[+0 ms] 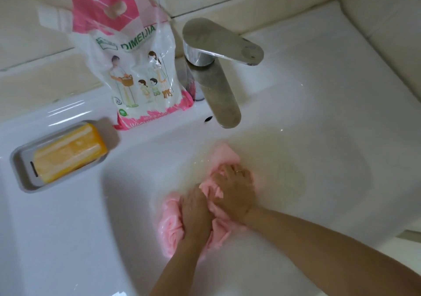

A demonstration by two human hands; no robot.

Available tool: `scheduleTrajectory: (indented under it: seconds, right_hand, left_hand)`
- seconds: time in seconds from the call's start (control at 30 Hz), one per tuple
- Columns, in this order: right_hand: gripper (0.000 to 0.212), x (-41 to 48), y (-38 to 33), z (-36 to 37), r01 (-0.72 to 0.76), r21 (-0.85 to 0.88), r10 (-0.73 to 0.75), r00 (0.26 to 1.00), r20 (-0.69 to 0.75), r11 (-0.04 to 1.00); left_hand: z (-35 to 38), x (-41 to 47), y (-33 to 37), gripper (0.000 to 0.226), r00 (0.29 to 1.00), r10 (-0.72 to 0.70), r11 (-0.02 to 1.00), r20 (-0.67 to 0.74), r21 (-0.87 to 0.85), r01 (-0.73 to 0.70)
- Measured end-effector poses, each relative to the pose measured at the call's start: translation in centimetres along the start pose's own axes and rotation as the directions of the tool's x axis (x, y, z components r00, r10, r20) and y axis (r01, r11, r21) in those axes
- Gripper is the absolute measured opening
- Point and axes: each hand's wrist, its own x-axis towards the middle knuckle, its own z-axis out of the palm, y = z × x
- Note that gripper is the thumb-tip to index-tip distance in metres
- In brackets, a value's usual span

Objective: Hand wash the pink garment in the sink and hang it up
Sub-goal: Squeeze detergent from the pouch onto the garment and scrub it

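Observation:
The pink garment (pixel 170 227) lies bunched and wet in the white sink (pixel 330 163), which holds shallow, slightly cloudy water. My left hand (pixel 196 213) grips a bunch of the cloth at the near side, fingers curled into it. My right hand (pixel 234 190), a ring on one finger, grips another bunch just beyond it. The two hands sit close together with cloth pressed between them. Part of the garment is hidden under both hands.
A metal tap (pixel 218 72) overhangs the basin at the back. A washing powder bag (pixel 134 63) leans against the tiled wall on the rim. An orange soap bar (pixel 70 152) lies in a grey dish (pixel 19 172) on the left ledge.

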Motion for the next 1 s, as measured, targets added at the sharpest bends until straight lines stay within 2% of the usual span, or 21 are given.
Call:
scheduleTrajectory:
  seconds: [0.07,0.13,0.2,0.23,0.27,0.3,0.33,0.37,0.4,0.43,0.5,0.53,0.57,0.67,0.73,0.8,0.83,0.9,0.93,0.97,1.0]
  right_hand:
    - [0.037,1.9,0.4,0.4,0.005,-0.003,-0.005,0.999,-0.034,1.000]
    - [0.035,3.7,-0.1,0.5,-0.070,0.048,0.071,0.997,-0.010,0.996]
    - [0.033,5.4,-1.5,-1.1,-0.212,0.176,0.219,0.976,-0.019,0.961]
    - [0.036,6.1,-1.5,-1.9,-0.316,0.279,0.334,0.943,-0.016,0.907]
    - [0.036,6.7,-0.8,-2.9,-0.470,0.380,0.490,0.870,0.049,0.796]
    - [0.037,6.7,0.1,-4.3,-0.597,0.511,0.620,0.770,0.148,0.618]
    - [0.039,6.3,1.4,-5.1,-0.585,0.663,0.635,0.743,0.210,0.466]
    - [0.041,5.4,2.6,-6.0,-0.495,0.756,0.565,0.799,0.204,0.428]
    - [0.049,4.2,3.1,-7.1,-0.386,0.756,0.453,0.881,0.134,0.528]
    - [0.059,2.9,3.1,-7.2,-0.247,0.681,0.286,0.957,0.058,0.689]
    - [0.061,0.2,3.0,-4.9,0.022,0.325,-0.027,1.000,0.011,0.945]
    - [0.060,-0.8,2.3,-3.7,0.075,0.167,-0.087,0.994,0.060,0.983]
    - [0.057,-1.2,1.7,-2.7,0.069,0.099,-0.080,0.990,0.115,0.993]
    - [0.043,0.2,0.9,-1.0,0.069,0.068,-0.076,0.991,0.106,0.995]
    - [0.040,2.2,0.6,-0.7,0.033,0.028,-0.036,0.993,0.113,0.999]
    - [0.055,3.8,0.0,-0.1,-0.108,0.049,0.093,0.965,0.247,0.993]
    - [0.063,4.6,-0.6,-0.9,-0.199,0.065,0.177,0.952,0.250,0.978]
    - [0.058,5.3,-0.5,-2.8,-0.386,0.207,0.351,0.917,0.187,0.899]
    - [0.043,5.9,-0.1,-3.4,-0.506,0.334,0.474,0.862,0.177,0.796]
    - [0.033,6.3,0.5,-4.6,-0.585,0.519,0.553,0.799,0.236,0.623]
    - [0.033,6.1,1.7,-4.9,-0.569,0.653,0.561,0.787,0.255,0.501]
  left_hand:
    - [0.3,0.2,-0.1,0.026,0.999,-0.018,0.998,0.047,0.053,0.016]
    - [0.5,0.1,0.0,0.007,0.997,-0.023,0.988,0.077,0.156,0.011]
    - [0.3,0.0,0.2,0.020,0.997,-0.002,0.979,0.076,0.203,-0.014]
    - [0.2,-0.1,0.2,0.020,0.997,-0.010,0.980,0.075,0.199,-0.005]
    - [0.2,0.0,-0.1,0.016,0.997,0.021,0.979,0.068,0.199,-0.034]
    - [0.0,-0.1,-0.1,0.013,0.998,0.008,0.979,0.067,0.202,-0.022]
    - [0.2,0.0,-0.2,0.015,0.996,0.011,0.979,0.084,0.201,-0.028]
    - [0.0,0.0,0.0,0.015,0.994,-0.009,0.975,0.111,0.220,-0.016]
    - [-0.2,0.2,0.2,0.015,0.993,-0.010,0.972,0.121,0.233,-0.019]
    - [-0.6,0.3,0.6,0.016,0.993,-0.002,0.967,0.119,0.255,-0.028]
    - [-0.8,0.0,1.0,0.023,0.998,-0.005,0.986,0.060,0.167,-0.005]
    - [-0.9,-0.2,1.1,0.029,0.999,0.025,0.997,0.024,0.077,-0.027]
    - [-0.6,-0.4,0.9,0.031,1.000,0.028,0.999,0.011,0.025,-0.028]
    - [0.1,-0.1,0.2,0.017,0.998,-0.064,0.995,-0.023,-0.080,0.062]
    - [0.2,0.2,0.1,0.053,0.992,-0.109,0.992,0.061,-0.062,0.113]
    - [0.0,0.3,0.4,0.031,0.999,-0.008,0.999,0.046,0.040,0.006]
    - [0.1,0.2,0.5,0.018,0.998,0.040,0.993,0.041,0.111,-0.044]
    - [0.2,0.0,0.7,0.024,0.996,0.007,0.986,0.086,0.168,-0.021]
    - [0.1,-0.1,0.7,0.027,0.993,0.009,0.978,0.115,0.204,-0.033]
    - [-0.1,-0.1,1.0,0.023,0.992,-0.002,0.969,0.123,0.244,-0.029]
    - [0.0,0.0,1.0,0.017,0.992,0.003,0.957,0.127,0.288,-0.040]
